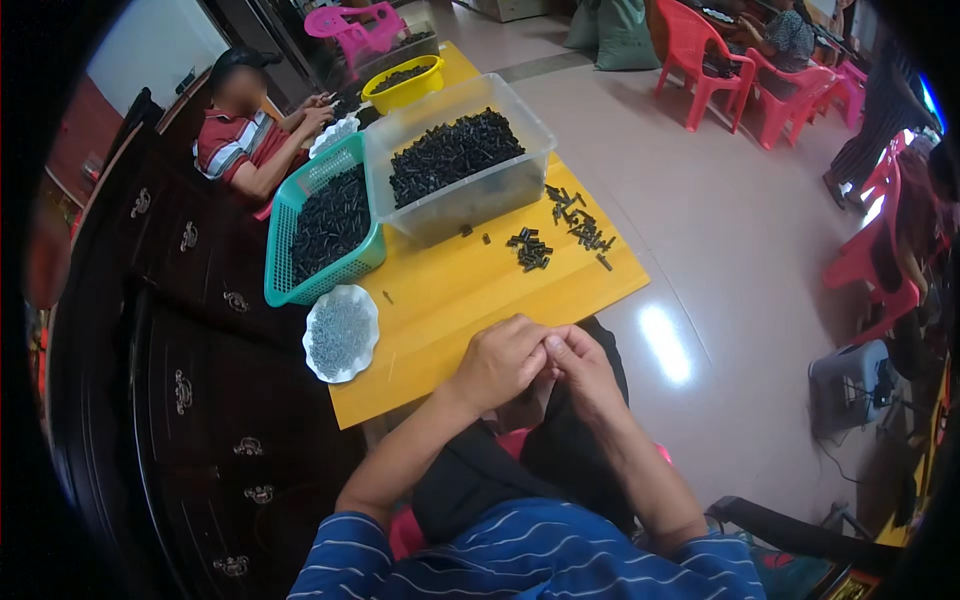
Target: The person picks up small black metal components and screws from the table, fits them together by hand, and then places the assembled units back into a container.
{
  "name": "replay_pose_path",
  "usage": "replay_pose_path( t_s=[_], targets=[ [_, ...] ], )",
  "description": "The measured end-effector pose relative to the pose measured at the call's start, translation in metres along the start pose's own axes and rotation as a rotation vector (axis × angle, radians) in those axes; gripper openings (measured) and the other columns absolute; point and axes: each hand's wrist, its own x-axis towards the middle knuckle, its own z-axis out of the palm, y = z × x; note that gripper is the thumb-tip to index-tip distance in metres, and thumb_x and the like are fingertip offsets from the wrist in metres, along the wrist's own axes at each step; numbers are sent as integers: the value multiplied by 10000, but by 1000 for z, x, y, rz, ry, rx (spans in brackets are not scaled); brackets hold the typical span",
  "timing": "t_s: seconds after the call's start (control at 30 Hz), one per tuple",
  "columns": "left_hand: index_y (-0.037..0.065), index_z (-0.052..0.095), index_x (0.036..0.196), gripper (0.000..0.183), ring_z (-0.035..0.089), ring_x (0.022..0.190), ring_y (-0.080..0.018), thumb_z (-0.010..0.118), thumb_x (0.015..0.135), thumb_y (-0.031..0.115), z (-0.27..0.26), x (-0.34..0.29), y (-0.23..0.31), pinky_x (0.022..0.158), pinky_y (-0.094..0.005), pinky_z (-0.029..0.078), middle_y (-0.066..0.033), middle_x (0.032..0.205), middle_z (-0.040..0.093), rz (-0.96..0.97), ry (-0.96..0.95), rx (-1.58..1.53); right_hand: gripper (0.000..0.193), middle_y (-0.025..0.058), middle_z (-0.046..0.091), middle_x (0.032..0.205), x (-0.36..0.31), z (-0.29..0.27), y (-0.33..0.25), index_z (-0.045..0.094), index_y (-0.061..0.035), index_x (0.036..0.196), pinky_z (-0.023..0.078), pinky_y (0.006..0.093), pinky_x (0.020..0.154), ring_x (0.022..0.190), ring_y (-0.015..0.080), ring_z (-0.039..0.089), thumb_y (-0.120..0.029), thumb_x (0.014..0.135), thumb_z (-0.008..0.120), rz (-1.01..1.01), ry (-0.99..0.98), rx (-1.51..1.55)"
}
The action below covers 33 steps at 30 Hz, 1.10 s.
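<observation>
My left hand (502,362) and my right hand (586,372) meet at the near edge of the yellow table (450,310), fingers bent and pressed together. Whatever they pinch is hidden by the fingers. Just beyond them lies a small pile of short black tubular pieces (528,249), with longer, thin dark pieces (582,222) scattered to its right. A white scalloped dish (341,376) at the left corner holds many tiny clear or silvery parts (341,332). Behind it stand a green basket (275,250) and a translucent bin (460,205), both full of small black pieces.
A yellow basin (415,92) of black pieces stands farther back. Across the table's left side sits a person in a red shirt (240,145), hands raised. Dark drawers (200,400) line the left. Red plastic chairs (695,65) and other people are at the right, beyond tiled floor.
</observation>
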Motion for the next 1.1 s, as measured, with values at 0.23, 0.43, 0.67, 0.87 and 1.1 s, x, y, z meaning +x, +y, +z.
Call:
replay_pose_path(
  t_s=[0.23, 0.43, 0.67, 0.87, 1.1],
  targets=[
    [19, 701, 999, 184, 667, 724, -254, 701, 814, 24, -6, 6, -9, 671, -328, 531, -121, 845, 677, -82, -31, -251, 186, 35, 673, 943, 0, -1, -3, 608, -43, 1075, 526, 253, 784, 832, 103, 641, -213, 1001, 617, 9, 5, 150],
    [8, 692, 999, 175, 662, 684, -208, 713, 825, 12, 13, 13, -55, 647, -301, 518, -123, 832, 677, -247, 97, -78, 188, 38, 677, 909, -2, 2, -9, 619, -40, 1093, 524, 242, 758, 784, 100, 635, -198, 992, 624, 25, 59, 193],
    [44, 698, 967, 150, 670, 763, -312, 708, 848, 134, 43, 29, -101, 711, -392, 545, -121, 872, 692, -47, 132, 260, 157, 31, 670, 877, -2, 5, -10, 645, -60, 1081, 529, 244, 723, 754, 107, 639, -181, 983, 652, 67, 67, 237],
    [35, 702, 996, 143, 671, 805, -313, 682, 865, 87, 39, 43, -124, 739, -374, 536, -119, 882, 688, -250, 207, -1, 136, 32, 671, 878, -2, 3, -12, 644, -59, 1074, 537, 256, 728, 754, 105, 642, -160, 982, 644, 83, 62, 248],
    [86, 721, 1048, 186, 659, 842, -331, 693, 866, 115, 34, 57, -140, 743, -419, 533, -114, 911, 665, -172, 149, 136, 133, 30, 670, 881, -3, 5, -14, 640, -59, 1064, 540, 259, 732, 761, 104, 645, -164, 983, 641, 96, 45, 237]
  ],
)
